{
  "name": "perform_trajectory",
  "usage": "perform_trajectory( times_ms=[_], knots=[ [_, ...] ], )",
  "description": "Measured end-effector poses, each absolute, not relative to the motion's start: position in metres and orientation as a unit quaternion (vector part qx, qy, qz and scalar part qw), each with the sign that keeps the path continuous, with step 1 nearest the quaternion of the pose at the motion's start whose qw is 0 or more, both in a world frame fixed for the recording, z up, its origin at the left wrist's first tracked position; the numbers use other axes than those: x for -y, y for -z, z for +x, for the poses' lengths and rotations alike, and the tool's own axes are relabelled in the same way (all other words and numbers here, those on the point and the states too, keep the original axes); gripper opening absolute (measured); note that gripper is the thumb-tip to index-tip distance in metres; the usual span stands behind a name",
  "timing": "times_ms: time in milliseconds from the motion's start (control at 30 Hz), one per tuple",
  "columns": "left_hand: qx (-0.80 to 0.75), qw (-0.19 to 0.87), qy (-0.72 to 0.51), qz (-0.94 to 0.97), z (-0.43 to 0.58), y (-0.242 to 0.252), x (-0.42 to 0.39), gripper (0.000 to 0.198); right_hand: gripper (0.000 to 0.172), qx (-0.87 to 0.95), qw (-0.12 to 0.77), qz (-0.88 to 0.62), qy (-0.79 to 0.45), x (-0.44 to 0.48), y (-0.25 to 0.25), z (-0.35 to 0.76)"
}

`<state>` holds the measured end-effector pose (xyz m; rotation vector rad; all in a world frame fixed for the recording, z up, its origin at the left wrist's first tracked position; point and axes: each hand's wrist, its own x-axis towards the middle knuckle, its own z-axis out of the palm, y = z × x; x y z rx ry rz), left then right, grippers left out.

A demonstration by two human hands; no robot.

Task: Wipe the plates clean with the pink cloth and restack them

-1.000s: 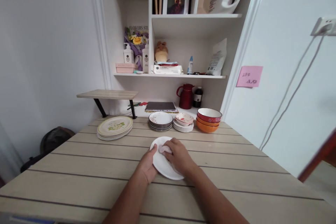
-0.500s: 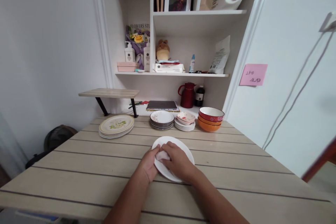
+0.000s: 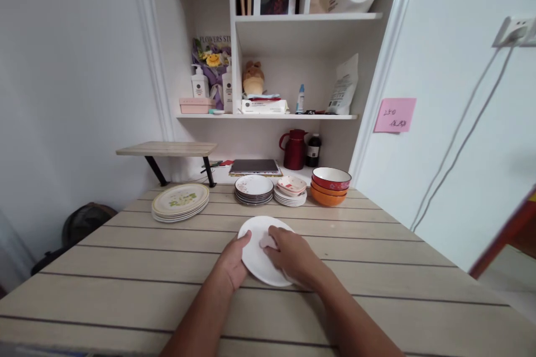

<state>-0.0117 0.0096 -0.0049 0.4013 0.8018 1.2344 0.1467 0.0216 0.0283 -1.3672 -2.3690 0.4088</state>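
A plain white plate [image 3: 258,259] is over the wooden table in front of me, tilted slightly. My left hand [image 3: 233,262] grips its left rim, thumb on top and the other fingers underneath. On the plate's upper face, my right hand [image 3: 295,256] pinches a small white wad [image 3: 268,241], which looks like a tissue or cloth; most of it is hidden by the fingers. Beyond the plate stand a stack of dark-rimmed plates [image 3: 254,185] and a stack of small white plates [image 3: 290,198] topped by pink-patterned square dishes [image 3: 292,184].
Flower-patterned plates [image 3: 180,199] are stacked at the left, near a small raised wooden stand [image 3: 167,148]. Red and orange bowls [image 3: 329,195] sit nested at the back right. Behind the table, a red jug [image 3: 294,150] and a dark laptop-like slab [image 3: 255,165] rest below white shelves.
My right hand has slid the white wad rightward across the plate, away from my left thumb. The left hand keeps its hold on the rim. The whole view has shifted slightly.
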Motion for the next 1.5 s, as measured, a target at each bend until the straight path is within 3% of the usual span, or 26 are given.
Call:
perform_trajectory(
  times_ms=[100, 200, 367, 467, 567, 633, 733, 833, 1167, 1500],
  knots=[
    [-0.346, 0.72, -0.573, 0.182, -0.012, 0.007, -0.012, 0.035, 0.019, 0.874, 0.234, -0.385, -0.182, -0.017, -0.025, 0.13],
    [-0.332, 0.718, -0.586, 0.177, -0.012, 0.007, -0.013, 0.036, 0.024, 0.863, 0.275, -0.383, -0.178, -0.027, -0.02, 0.121],
    [-0.285, 0.737, -0.588, 0.172, -0.012, 0.007, -0.014, 0.051, 0.052, 0.826, 0.329, -0.387, -0.245, -0.044, -0.021, 0.144],
    [-0.272, 0.749, -0.581, 0.164, -0.015, 0.004, -0.012, 0.057, 0.051, 0.747, 0.46, -0.353, -0.327, -0.053, -0.027, 0.163],
    [-0.289, 0.75, -0.573, 0.163, -0.016, -0.001, -0.008, 0.061, 0.058, 0.57, 0.575, -0.437, -0.392, -0.062, -0.027, 0.171],
    [-0.303, 0.747, -0.567, 0.168, -0.017, -0.005, -0.005, 0.062, 0.061, 0.478, 0.561, -0.458, -0.497, -0.064, -0.022, 0.17],
    [-0.309, 0.757, -0.547, 0.177, -0.02, -0.009, -0.002, 0.06, 0.056, 0.415, 0.445, -0.374, -0.7, -0.061, -0.013, 0.163],
    [-0.309, 0.767, -0.532, 0.183, -0.027, -0.013, 0.0, 0.059, 0.048, 0.365, 0.369, -0.295, -0.802, -0.054, -0.009, 0.159],
    [-0.362, 0.78, -0.474, 0.19, -0.037, -0.019, 0.004, 0.054, 0.043, 0.431, 0.302, -0.212, -0.823, -0.045, -0.017, 0.165],
    [-0.382, 0.757, -0.478, 0.23, -0.036, -0.017, 0.003, 0.055, 0.033, 0.399, 0.344, -0.281, -0.802, -0.051, -0.009, 0.157]
  ],
)
